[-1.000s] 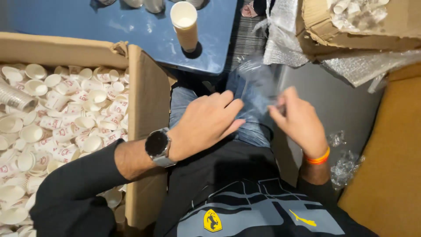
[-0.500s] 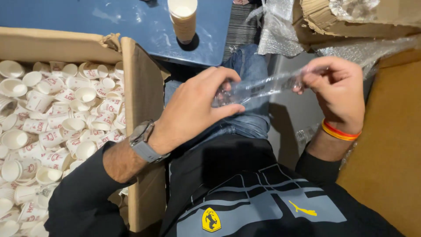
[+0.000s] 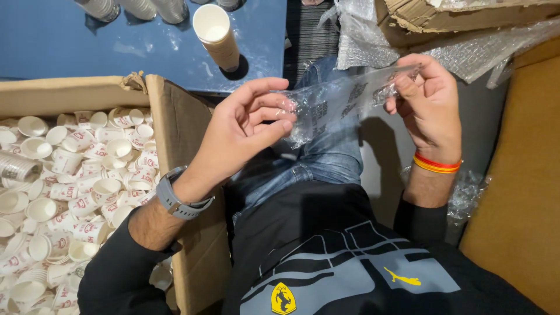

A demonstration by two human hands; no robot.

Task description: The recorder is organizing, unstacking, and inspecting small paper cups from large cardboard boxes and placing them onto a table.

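At the far left a cardboard box [image 3: 192, 146] stood open, filled with loose small white paper cups [image 3: 70, 175], many printed in red, lying every which way; one nested stack of cups [image 3: 17, 166] lay on its side near the left edge. The box's right wall rose just beside the person's left forearm, leaving little room on that side. Beyond the box a blue table [image 3: 87, 46] carried a tall stack of paper cups [image 3: 217, 36] standing upright near its front edge, and further stacks showed at the top edge of the view.

The left hand [image 3: 242, 125], with a grey watch [image 3: 178, 198] on its wrist, was partly curled, thumb and fingertips pinching the left end of a clear plastic sleeve [image 3: 341, 102]. The sleeve was stretched in the air over the person's lap between both hands, crumpled and empty as far as could be seen. The right hand [image 3: 429, 99], wearing an orange and red band [image 3: 437, 163], gripped the sleeve's right end between thumb and fingers.

To the right, more crumpled clear plastic [image 3: 466, 192] lay beside the wrist, bubble wrap [image 3: 361, 35] hung from another cardboard box [image 3: 466, 17] above, and a tan panel [image 3: 519, 198] closed off the right side.
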